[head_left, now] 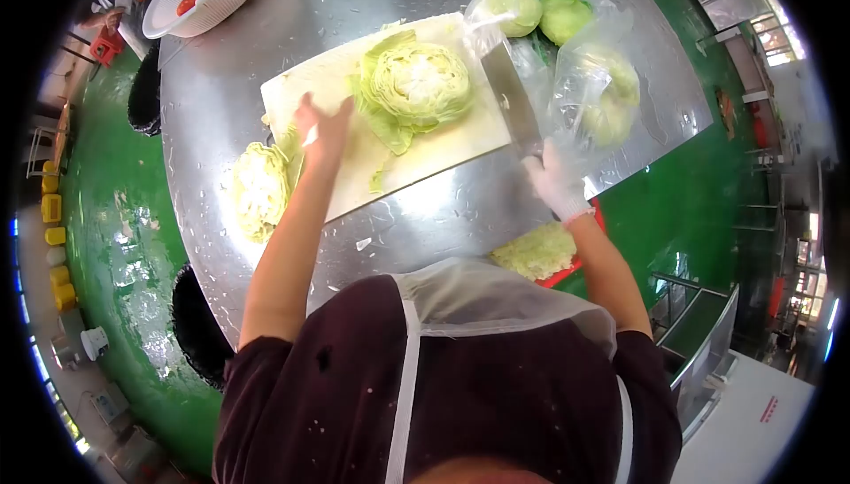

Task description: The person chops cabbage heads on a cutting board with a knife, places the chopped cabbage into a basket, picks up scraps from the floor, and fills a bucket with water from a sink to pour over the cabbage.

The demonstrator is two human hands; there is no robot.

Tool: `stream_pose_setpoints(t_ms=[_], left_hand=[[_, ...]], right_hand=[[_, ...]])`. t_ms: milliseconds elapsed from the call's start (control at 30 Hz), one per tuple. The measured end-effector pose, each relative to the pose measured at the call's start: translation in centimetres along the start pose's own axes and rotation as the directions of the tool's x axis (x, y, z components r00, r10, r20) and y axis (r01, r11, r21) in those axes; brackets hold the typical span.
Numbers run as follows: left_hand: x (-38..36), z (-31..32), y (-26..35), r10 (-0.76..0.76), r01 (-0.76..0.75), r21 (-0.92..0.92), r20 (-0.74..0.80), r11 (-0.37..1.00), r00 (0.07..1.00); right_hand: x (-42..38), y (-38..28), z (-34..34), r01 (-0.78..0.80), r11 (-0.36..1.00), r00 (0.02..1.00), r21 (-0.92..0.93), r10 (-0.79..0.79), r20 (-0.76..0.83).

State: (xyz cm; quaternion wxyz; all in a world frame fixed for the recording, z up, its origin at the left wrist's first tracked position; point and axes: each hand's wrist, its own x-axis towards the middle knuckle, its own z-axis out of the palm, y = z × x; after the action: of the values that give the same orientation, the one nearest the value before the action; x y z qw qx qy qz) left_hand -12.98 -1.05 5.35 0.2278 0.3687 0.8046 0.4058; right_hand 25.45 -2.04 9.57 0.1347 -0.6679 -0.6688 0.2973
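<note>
Glossy green flooring [115,218] is surrounding a grey stainless-steel table [425,236], which is supporting a white rectangular cutting board [484,125]. On it, a round, pale-green cut cabbage [421,85] is resting, whitish centre upward. At the board's right edge, a broad-bladed metal knife [511,96] is extending from the white-gloved right hand [554,176], which is gripping it. At the board's left side, the left hand [325,130] is spreading its fingers wide.

A glossy green floor [115,209] surrounds a metal table [204,94], bright windows [781,39] at upper right.
</note>
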Motion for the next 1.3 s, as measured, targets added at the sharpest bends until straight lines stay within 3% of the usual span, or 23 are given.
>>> stream_pose_setpoints(t_ms=[33, 67, 200, 233, 300, 367, 400, 500, 533, 567, 600, 667, 700, 733, 833, 867, 967, 1000, 1100, 1133, 1167, 1200, 1300], left_hand=[[0.4, 2.4, 2.0, -0.044, 0.039, 0.172, 0.021, 0.984, 0.999], [0.6, 4.2, 3.5, -0.070, 0.056, 0.207, 0.061, 0.977, 0.996], [2.1, 9.7, 5.9, -0.077, 0.058, 0.284, 0.057, 0.957, 0.995], [3.7, 10.9, 4.8, -0.152, 0.136, 0.090, 0.199, 0.987, 0.968], [6.9, 12.4, 1.8, -0.203, 0.362, -0.251, 0.494, 0.898, 0.845], [5.8, 11.0, 3.8, -0.234, 0.480, -0.367, 0.545, 0.796, 0.805], [5.4, 10.2, 5.1, -0.239, 0.530, -0.421, 0.571, 0.736, 0.785], [4.4, 9.4, 6.0, -0.098, 0.322, -0.450, 0.453, 0.833, 0.886], [3.4, 8.4, 7.1, 0.049, 0.072, -0.380, 0.297, 0.922, 0.953], [2.1, 6.8, 8.8, 0.223, -0.178, -0.260, 0.159, 0.949, 0.962], [1.3, 5.8, 9.5, 0.411, -0.405, -0.102, 0.048, 0.909, 0.910], [1.9, 5.1, 8.8, 0.746, -0.745, -0.054, 0.019, 0.665, 0.665], [2.5, 4.6, 8.2, 0.870, -0.870, -0.029, 0.012, 0.493, 0.492], [3.6, 5.0, 6.5, 0.965, -0.962, 0.115, 0.060, 0.247, 0.255], [3.2, 4.2, 1.1, 0.912, -0.996, 0.087, 0.408, 0.014, 0.048], [1.9, 3.5, -0.5, 0.833, -0.995, 0.058, 0.545, 0.080, 0.099], [-1.3, 0.1, -0.1, 0.776, -0.968, 0.033, 0.591, 0.248, 0.218], [-2.0, -0.9, 0.6, 0.756, -0.969, 0.077, 0.612, 0.236, 0.232], [-1.3, -2.3, 1.5, 0.835, -0.962, -0.025, 0.504, 0.271, 0.221], [-0.3, -1.4, 1.5, 0.886, -0.960, 0.033, 0.377, 0.279, 0.271], [1.1, -0.6, 1.8, 0.888, -0.925, 0.007, 0.277, 0.380, 0.367], [2.7, 0.4, 2.2, 0.869, -0.880, -0.032, 0.178, 0.475, 0.462], [7.4, 3.5, 4.3, 0.806, -0.805, 0.060, 0.022, 0.590, 0.592]], right_hand=[[-0.2, -2.0, -2.1, -0.111, 0.993, 0.994, 0.034, 0.110, 0.029], [0.0, -3.1, -3.5, -0.218, 0.974, 0.975, 0.068, 0.214, 0.057], [6.3, 6.5, -7.4, -0.197, 0.947, 0.975, -0.256, 0.161, -0.152], [7.2, 8.4, -8.2, -0.205, 0.936, 0.971, -0.286, 0.158, -0.178], [7.9, 8.5, -8.6, -0.232, 0.923, 0.965, -0.308, 0.179, -0.191], [6.5, 5.1, -8.9, -0.277, 0.918, 0.956, -0.283, 0.235, -0.173], [5.5, 3.7, -8.7, -0.281, 0.949, 0.952, -0.140, 0.257, -0.168], [1.7, 1.1, -7.5, -0.259, 0.939, 0.944, 0.227, 0.295, -0.144], [0.5, 1.0, -7.2, -0.242, 0.921, 0.945, 0.305, 0.295, -0.144], [-0.8, 0.8, -6.7, -0.225, 0.896, 0.944, 0.382, 0.299, -0.144], [-2.2, 0.4, -6.1, -0.195, 0.852, 0.942, 0.485, 0.301, -0.150], [-4.5, -1.0, -5.1, -0.117, 0.733, 0.937, 0.670, 0.305, -0.170], [-5.3, -1.8, -4.5, -0.090, 0.722, 0.934, 0.686, 0.300, -0.193], [-6.1, -2.5, -4.0, -0.062, 0.710, 0.931, 0.702, 0.295, -0.217], [-7.0, -4.2, -3.5, -0.053, 0.694, 0.947, 0.718, 0.262, -0.183], [-6.9, -4.6, -3.4, -0.059, 0.692, 0.958, 0.719, 0.242, -0.155], [-5.9, -5.7, -2.6, -0.124, 0.749, 0.966, 0.650, 0.242, -0.094], [-5.4, -5.6, -2.5, -0.157, 0.817, 0.974, 0.554, 0.221, -0.050], [-3.3, -4.5, -1.4, -0.148, 0.962, 0.989, 0.229, 0.145, 0.030], [-2.7, -3.7, -0.7, -0.110, 0.987, 0.994, 0.121, 0.108, 0.022], [-2.2, -3.1, 0.1, -0.073, 0.997, 0.997, 0.008, 0.073, 0.018], [-1.9, -2.5, 1.0, -0.094, 0.995, 0.995, 0.016, 0.094, 0.021], [-1.8, -2.1, 1.7, -0.200, 0.976, 0.979, 0.083, 0.195, 0.067]])
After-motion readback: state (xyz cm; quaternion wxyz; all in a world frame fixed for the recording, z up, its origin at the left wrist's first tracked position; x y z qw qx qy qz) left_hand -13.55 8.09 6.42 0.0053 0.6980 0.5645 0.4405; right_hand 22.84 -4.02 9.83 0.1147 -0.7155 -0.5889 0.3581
